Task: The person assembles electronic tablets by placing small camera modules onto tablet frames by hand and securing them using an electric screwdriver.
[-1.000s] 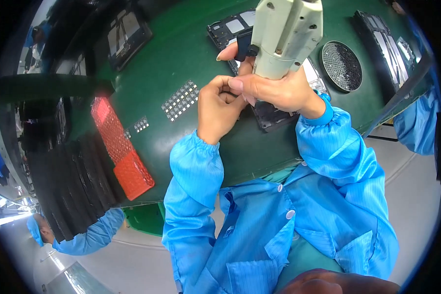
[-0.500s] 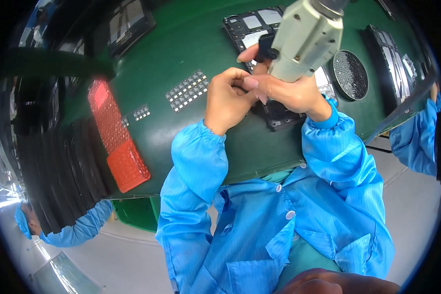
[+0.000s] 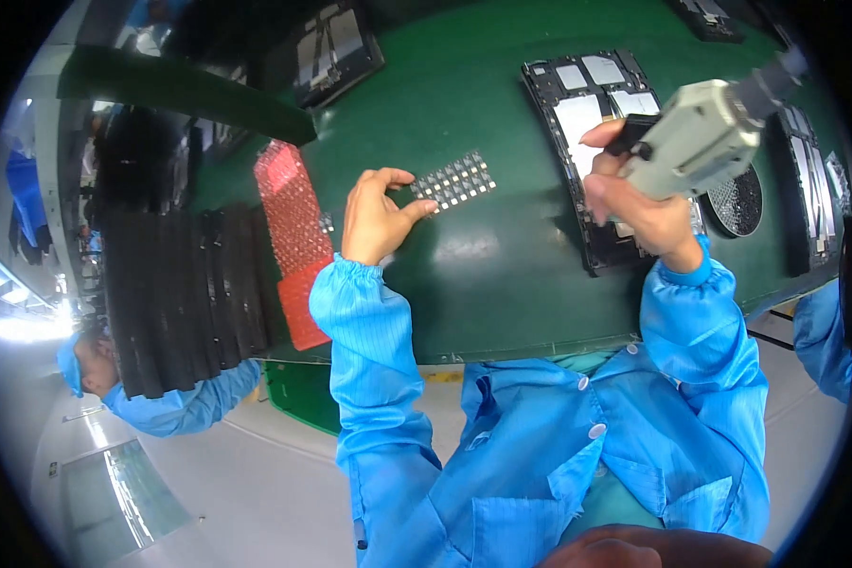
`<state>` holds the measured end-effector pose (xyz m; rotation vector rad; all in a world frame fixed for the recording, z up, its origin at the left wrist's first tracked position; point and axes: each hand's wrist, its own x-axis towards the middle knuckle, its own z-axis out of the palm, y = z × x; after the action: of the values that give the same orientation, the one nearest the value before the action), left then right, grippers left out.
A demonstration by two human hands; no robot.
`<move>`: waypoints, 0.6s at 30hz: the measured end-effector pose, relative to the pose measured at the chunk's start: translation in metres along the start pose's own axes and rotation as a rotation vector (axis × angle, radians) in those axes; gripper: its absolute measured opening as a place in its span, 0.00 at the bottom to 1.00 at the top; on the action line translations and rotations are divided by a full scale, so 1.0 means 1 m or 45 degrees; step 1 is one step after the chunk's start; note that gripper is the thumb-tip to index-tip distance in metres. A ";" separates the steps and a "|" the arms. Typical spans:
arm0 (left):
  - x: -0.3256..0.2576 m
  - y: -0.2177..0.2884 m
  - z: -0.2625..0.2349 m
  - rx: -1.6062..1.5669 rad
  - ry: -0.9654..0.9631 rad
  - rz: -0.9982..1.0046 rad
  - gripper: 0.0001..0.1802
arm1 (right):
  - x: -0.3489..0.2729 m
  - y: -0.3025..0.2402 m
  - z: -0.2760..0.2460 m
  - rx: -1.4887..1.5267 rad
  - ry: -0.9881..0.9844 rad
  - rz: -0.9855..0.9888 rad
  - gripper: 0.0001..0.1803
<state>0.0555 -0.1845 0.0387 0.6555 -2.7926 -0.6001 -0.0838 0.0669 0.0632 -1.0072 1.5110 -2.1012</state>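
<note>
My left hand [image 3: 377,213] rests at the left end of a block of small square circuit pieces [image 3: 454,182] laid in rows on the green table. Its thumb and index finger are apart, at two corners of that block. In my right hand [image 3: 648,213] is a pale grey electric screwdriver [image 3: 696,142] with a dark upper end; its tip is hidden. Hand and tool are over an opened tablet-like device [image 3: 577,123], a black frame with silvery panels. Beside it, partly covered by the tool, sits a round dish [image 3: 736,204] of tiny dark parts.
Red bubble wrap pouches [image 3: 292,218] lie left of my left hand, beside hanging black strips [image 3: 185,293]. A dark bar [image 3: 189,95] crosses the upper left. More opened devices lie at the back [image 3: 336,52] and right [image 3: 809,189]. A co-worker's blue sleeve [image 3: 185,407] shows lower left.
My hands have parted: the left has moved away from the right to the circuit pieces. The right has shifted with the screwdriver, uncovering more of the device. The whole view has shifted.
</note>
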 end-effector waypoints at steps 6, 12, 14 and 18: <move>0.007 -0.027 0.017 -0.608 -0.178 -0.168 0.21 | 0.002 -0.040 -0.056 -0.079 0.212 -0.311 0.21; 0.008 -0.019 -0.004 -0.312 -0.306 -0.149 0.20 | -0.006 -0.046 -0.133 -0.170 0.360 -0.221 0.21; 0.014 -0.010 -0.006 -0.265 -0.382 -0.171 0.19 | -0.010 -0.035 -0.155 -0.119 0.443 -0.182 0.18; 0.013 -0.002 -0.007 -0.718 -0.396 -0.406 0.14 | -0.004 -0.022 -0.167 -0.173 0.540 -0.195 0.16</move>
<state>0.0471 -0.1946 0.0453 0.9399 -2.5783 -1.5941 -0.1996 0.1888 0.0531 -0.7720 1.8462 -2.4649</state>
